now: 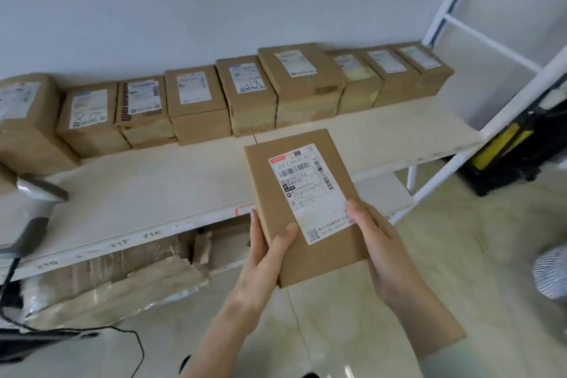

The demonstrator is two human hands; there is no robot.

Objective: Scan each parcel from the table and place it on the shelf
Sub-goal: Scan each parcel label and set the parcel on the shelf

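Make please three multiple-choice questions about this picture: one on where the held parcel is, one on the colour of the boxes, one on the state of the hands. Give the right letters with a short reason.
1. Where is the held parcel?
A. in the air in front of the shelf board
B. lying on the floor
C. standing in the row of boxes at the wall

2. What colour are the boxes in the row?
A. white
B. brown
C. blue

3. How is the parcel held?
A. by the left hand alone
B. by the right hand alone
C. by both hands

Answers:
1 A, it is lifted at the board's front edge.
2 B, plain brown cardboard with white labels.
3 C, one hand grips each long side, thumbs on top.
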